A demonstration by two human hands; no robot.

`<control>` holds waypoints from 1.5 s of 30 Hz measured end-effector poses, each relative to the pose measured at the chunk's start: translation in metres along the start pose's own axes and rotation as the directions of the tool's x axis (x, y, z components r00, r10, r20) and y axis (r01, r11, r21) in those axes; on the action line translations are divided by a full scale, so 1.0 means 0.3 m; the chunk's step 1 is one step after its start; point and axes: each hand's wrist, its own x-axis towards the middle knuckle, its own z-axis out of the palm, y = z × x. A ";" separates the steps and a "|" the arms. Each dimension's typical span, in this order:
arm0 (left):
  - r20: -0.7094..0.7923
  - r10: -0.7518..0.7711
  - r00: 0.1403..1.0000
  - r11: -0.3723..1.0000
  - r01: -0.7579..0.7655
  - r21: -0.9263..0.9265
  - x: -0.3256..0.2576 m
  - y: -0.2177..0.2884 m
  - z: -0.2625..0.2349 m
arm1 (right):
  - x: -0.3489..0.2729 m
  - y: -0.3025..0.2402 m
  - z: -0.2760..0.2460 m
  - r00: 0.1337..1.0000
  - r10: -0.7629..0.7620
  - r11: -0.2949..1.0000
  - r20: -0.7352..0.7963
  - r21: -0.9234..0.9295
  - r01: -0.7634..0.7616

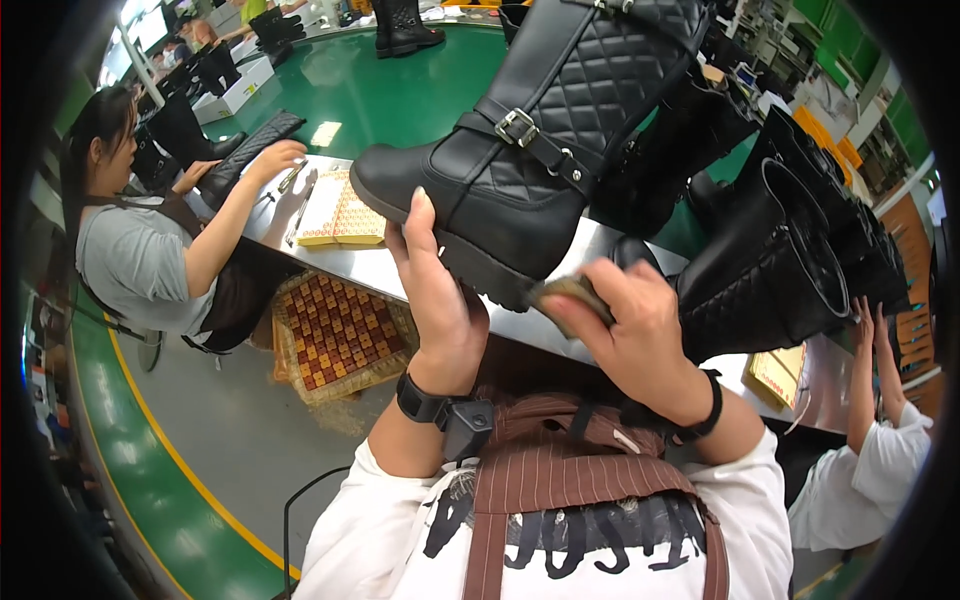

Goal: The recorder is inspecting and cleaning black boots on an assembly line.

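A green conveyor (400, 90) runs past a steel bench (370, 262) in a shoe workshop. The left hand (435, 290) holds a black quilted boot (520, 150) up over the bench, its fingers closed about the sole near the toe. The right hand (635, 325) grips a small tan block (570, 293) in closed fingers, pressed against the sole by the heel. More boots (790, 250) stand just right. A co-worker (150, 240) sits at the left, hands on another boot (245, 150).
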 end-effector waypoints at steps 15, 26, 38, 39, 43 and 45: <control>-0.133 0.183 0.974 0.974 -0.161 0.158 -0.016 0.025 0.017 | -0.021 -0.011 -0.062 0.948 -0.020 0.987 0.317 -0.148 0.070; -0.066 0.207 0.976 0.969 -0.195 0.151 -0.017 0.053 0.014 | 0.042 -0.024 0.011 0.984 -0.173 0.981 0.027 -0.081 0.175; -0.040 0.122 0.992 0.992 -0.121 0.031 -0.005 0.053 0.003 | 0.055 -0.020 0.010 0.993 -0.120 0.987 -0.013 -0.110 0.118; -0.069 0.113 0.991 0.993 -0.110 0.040 -0.005 0.054 0.002 | 0.044 -0.018 -0.005 0.995 -0.084 0.988 0.060 -0.125 0.091; -0.133 0.129 0.983 0.988 -0.115 0.106 0.003 0.029 0.011 | 0.038 -0.013 -0.025 0.994 -0.053 0.998 -0.100 -0.019 0.051; -0.068 0.115 0.991 0.989 -0.108 0.105 0.006 0.021 0.016 | 0.056 -0.006 0.005 0.987 -0.086 0.996 -0.136 0.009 0.088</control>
